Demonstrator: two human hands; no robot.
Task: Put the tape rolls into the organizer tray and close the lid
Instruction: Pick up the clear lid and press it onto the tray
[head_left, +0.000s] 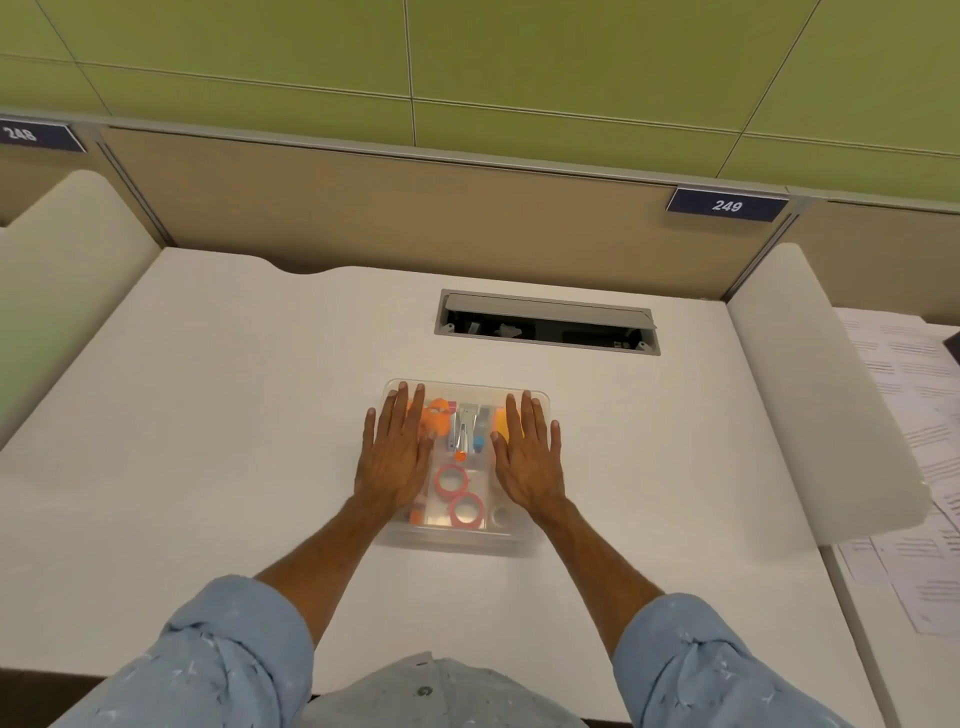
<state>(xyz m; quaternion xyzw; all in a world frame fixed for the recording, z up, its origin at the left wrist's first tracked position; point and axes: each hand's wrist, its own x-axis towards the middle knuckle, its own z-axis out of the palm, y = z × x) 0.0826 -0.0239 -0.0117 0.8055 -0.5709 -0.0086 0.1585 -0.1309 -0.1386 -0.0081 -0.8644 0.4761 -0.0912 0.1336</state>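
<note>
A clear plastic organizer tray (457, 540) sits mid-desk with its transparent lid (467, 388) lying over it. Through the lid I see two pink tape rolls (451, 479) (466, 510) in the near middle compartment, and a pale roll (501, 516) to their right. My left hand (396, 457) lies flat on the lid's left side, fingers spread. My right hand (529, 453) lies flat on the lid's right side in the same way. Neither hand grips anything. A stapler (464, 428) and orange items (435, 415) fill the far compartments.
The white desk (208, 415) has an open cable slot (545, 325) just beyond the tray. White dividers stand at both sides (62, 270) (810, 389). Printed papers (914, 467) lie on the neighbouring desk at the right. A tan partition (415, 218) closes off the back.
</note>
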